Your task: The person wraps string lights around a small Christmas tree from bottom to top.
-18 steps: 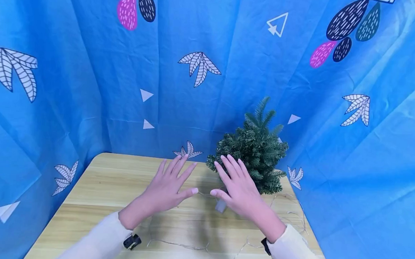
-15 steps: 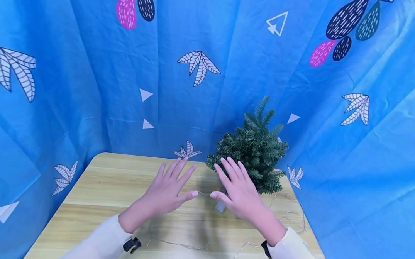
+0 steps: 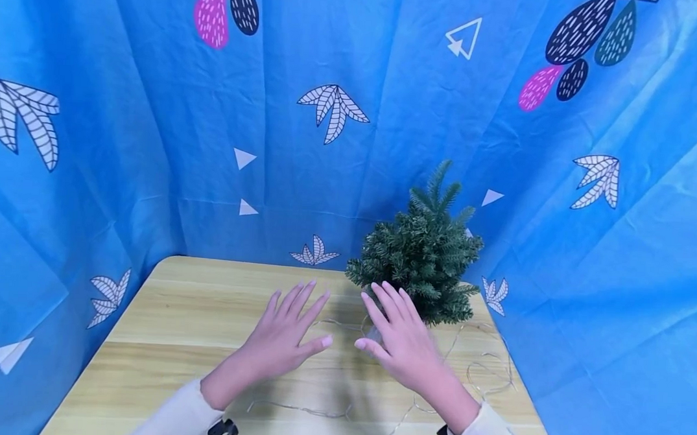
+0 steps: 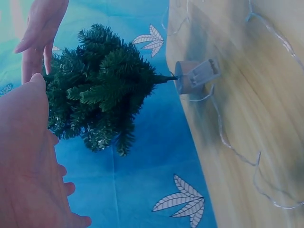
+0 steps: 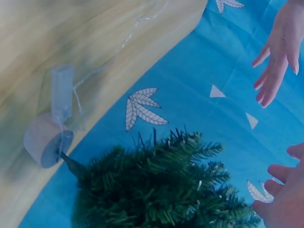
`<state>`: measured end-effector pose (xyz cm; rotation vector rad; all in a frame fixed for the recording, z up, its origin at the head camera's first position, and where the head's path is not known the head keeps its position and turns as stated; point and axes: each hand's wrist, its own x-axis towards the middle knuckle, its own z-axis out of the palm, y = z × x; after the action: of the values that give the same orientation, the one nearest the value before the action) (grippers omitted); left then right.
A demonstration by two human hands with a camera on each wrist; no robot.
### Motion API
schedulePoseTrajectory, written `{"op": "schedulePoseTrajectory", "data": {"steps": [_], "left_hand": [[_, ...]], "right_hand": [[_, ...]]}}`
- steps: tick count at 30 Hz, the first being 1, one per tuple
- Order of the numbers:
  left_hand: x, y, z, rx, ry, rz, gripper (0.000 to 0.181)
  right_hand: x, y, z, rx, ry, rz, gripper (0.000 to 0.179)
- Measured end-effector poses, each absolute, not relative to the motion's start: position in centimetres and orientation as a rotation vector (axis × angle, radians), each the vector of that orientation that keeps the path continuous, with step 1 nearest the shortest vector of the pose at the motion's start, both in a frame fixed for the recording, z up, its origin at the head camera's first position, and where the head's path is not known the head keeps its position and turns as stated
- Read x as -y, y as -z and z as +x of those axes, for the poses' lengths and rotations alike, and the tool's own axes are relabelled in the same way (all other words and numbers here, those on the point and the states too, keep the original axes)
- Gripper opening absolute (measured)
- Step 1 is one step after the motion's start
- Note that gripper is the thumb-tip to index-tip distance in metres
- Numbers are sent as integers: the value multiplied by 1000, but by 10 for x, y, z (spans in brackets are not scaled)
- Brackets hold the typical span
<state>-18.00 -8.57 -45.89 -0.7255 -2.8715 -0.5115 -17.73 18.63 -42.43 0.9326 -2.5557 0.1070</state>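
A small artificial Christmas tree [image 3: 423, 253] stands upright at the back right of the table, on a round base [image 5: 40, 140]. Against that base leans a clear battery box [image 4: 204, 72] with a thin wire [image 4: 223, 128] running from it. My left hand [image 3: 281, 338] hovers left of the tree, fingers spread and straight, holding nothing. In front of the tree my right hand [image 3: 404, 343] is held in the air, palm down, its fingers extended and overlapping the lower branches in the head view. It hides most of the battery box and base there.
The light string's wire [image 3: 311, 410] lies loosely across the front of the wooden table [image 3: 162, 326], with more loops [image 3: 493, 373] near the right edge. A blue patterned cloth [image 3: 212, 127] hangs around the back and sides.
Both hands have drawn slightly back toward the person, lower in the head view, with fingers still spread. The tree and light string have not moved.
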Motion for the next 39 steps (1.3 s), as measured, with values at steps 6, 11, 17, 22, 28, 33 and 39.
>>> {"op": "schedulePoseTrajectory", "data": {"steps": [6,11,17,22,28,33,39], "left_hand": [[85,468,-176,2882,551,-716,82],[85,478,-172,2901,549,-709,86],[83,501,-169,2919,558,-669,88],[78,526,-162,2958,658,-636,88],[76,554,-154,2964,750,-611,82],[75,573,-148,2972,866,-584,81],[71,589,-138,2993,956,-566,83]], "right_hand": [[-184,436,-169,2548,-115,928,76],[-177,456,-160,2568,-153,949,73],[-166,494,-147,2593,-180,969,69],[-161,527,-141,2618,-175,982,66],[-156,560,-140,2671,-204,1016,62],[-153,589,-138,2719,-227,1032,62],[-154,614,-135,2617,-173,1086,48]]}}
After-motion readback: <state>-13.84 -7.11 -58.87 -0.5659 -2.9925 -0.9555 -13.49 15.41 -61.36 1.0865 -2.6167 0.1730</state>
